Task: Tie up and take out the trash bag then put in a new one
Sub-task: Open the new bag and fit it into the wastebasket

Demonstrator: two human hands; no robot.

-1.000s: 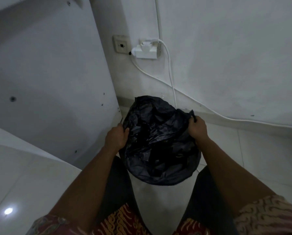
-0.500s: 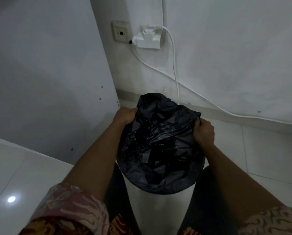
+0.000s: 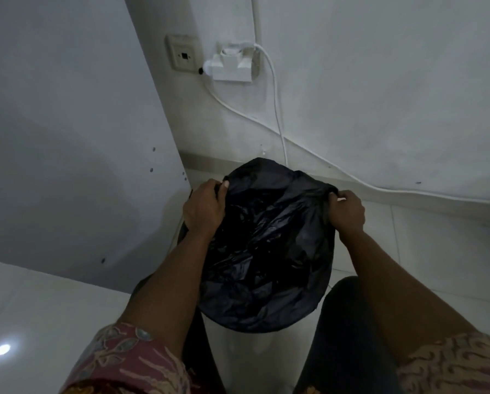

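A: Fig. 1. What do you see, largest first?
B: The white wall (image 3: pixel 380 81) and the tiled floor (image 3: pixel 437 251). The black trash bag (image 3: pixel 266 251) stands in the corner, between your knees.
A: Your hands?
B: Your left hand (image 3: pixel 204 207) grips the bag's left rim and your right hand (image 3: pixel 347 209) pinches its right rim. Above them is a white adapter (image 3: pixel 232 65).

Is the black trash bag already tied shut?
No, the black trash bag is spread open, the left hand and right hand each gripping an opposite edge.
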